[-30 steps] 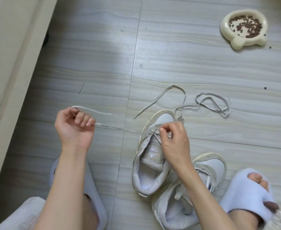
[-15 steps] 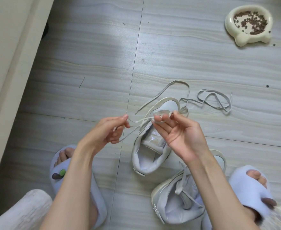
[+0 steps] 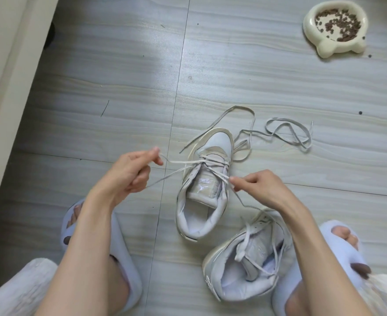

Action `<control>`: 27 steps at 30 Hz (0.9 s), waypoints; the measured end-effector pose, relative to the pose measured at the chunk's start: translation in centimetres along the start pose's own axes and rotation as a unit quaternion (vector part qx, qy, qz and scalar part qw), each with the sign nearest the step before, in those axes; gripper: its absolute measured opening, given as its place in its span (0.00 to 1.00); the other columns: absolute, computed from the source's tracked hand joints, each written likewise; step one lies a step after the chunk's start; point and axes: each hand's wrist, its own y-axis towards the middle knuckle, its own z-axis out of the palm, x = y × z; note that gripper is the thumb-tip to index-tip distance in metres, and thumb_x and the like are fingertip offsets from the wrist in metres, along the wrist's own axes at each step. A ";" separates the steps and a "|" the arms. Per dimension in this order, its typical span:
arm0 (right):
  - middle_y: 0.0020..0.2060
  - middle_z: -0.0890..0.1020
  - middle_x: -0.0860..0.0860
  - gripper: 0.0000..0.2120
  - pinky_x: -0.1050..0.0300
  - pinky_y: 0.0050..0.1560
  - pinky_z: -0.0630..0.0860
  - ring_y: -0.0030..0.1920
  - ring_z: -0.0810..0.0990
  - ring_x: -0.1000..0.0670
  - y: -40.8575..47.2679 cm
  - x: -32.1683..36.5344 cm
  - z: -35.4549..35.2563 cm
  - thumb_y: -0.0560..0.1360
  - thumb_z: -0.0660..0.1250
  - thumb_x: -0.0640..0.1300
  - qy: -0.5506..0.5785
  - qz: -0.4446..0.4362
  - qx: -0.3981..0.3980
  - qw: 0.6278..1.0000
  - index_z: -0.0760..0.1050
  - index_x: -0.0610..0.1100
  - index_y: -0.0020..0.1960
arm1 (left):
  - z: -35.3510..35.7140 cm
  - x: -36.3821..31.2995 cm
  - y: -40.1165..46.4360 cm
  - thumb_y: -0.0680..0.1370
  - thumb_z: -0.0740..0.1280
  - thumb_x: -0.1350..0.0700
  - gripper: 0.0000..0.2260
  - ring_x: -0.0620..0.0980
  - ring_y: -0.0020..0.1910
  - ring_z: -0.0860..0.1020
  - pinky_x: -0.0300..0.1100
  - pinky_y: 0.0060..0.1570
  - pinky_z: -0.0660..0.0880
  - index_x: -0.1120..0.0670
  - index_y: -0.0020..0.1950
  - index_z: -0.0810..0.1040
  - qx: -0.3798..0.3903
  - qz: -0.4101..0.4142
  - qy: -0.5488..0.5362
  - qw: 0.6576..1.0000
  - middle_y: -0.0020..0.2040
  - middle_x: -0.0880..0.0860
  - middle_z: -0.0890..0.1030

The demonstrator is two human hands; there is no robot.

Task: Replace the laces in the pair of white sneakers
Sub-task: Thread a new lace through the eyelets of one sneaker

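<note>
Since half a second ago: both hands drawn apart, right hand lowered beside the tongue. Left hand (image 3: 128,172): fingers pinching one lace (image 3: 179,161) end, pulled left from the upper eyelets. Sneaker (image 3: 205,179): upright on the floor (image 3: 119,87), toe pointing away, between the hands. Right hand (image 3: 260,187): fingers pinched on the other lace end at the sneaker's right edge. Second sneaker (image 3: 248,258): nearer, right, loosely laced. Old lace (image 3: 288,134): loose on the floor beyond. Bowl (image 3: 334,27): far right, with kibble.
</note>
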 end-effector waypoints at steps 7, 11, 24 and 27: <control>0.42 0.82 0.49 0.18 0.60 0.49 0.71 0.43 0.77 0.54 0.2 0.3 -1.6 0.72 0.65 0.46 0.547 -0.060 -0.026 0.834 0.74 0.46 0.24 | -0.2 0.6 0.1 0.76 0.55 0.59 0.22 0.42 0.17 0.58 0.33 0.20 0.56 0.52 0.22 0.71 -0.062 0.030 -0.234 0.970 0.19 0.48 0.66; 0.35 0.83 0.45 0.25 0.52 0.53 0.79 0.47 0.84 0.47 0.2 -0.1 -1.1 0.79 0.57 0.46 0.753 -0.005 0.023 0.658 0.71 0.44 0.23 | -0.3 1.4 0.0 0.70 0.59 0.55 0.13 0.42 0.14 0.57 0.32 0.20 0.53 0.55 0.28 0.77 0.000 -0.014 -0.246 0.969 0.20 0.50 0.68; 0.23 0.75 0.54 0.17 0.58 0.28 0.63 0.21 0.63 0.56 0.7 -1.7 -2.2 0.77 0.63 0.48 0.377 0.005 -0.280 0.883 0.66 0.47 0.31 | 1.2 2.2 2.0 0.77 0.54 0.61 0.21 0.46 0.26 0.68 0.35 0.28 0.71 0.52 0.23 0.68 -0.074 0.003 -0.290 0.954 0.26 0.49 0.68; 0.33 0.83 0.55 0.13 0.54 0.42 0.67 0.36 0.74 0.55 0.5 -0.9 0.1 0.76 0.62 0.57 0.096 -0.019 -0.184 0.978 0.67 0.48 0.41 | 1.0 2.0 2.0 0.78 0.57 0.56 0.16 0.46 0.22 0.62 0.36 0.25 0.63 0.55 0.31 0.72 -0.050 -0.023 -0.178 0.982 0.24 0.49 0.64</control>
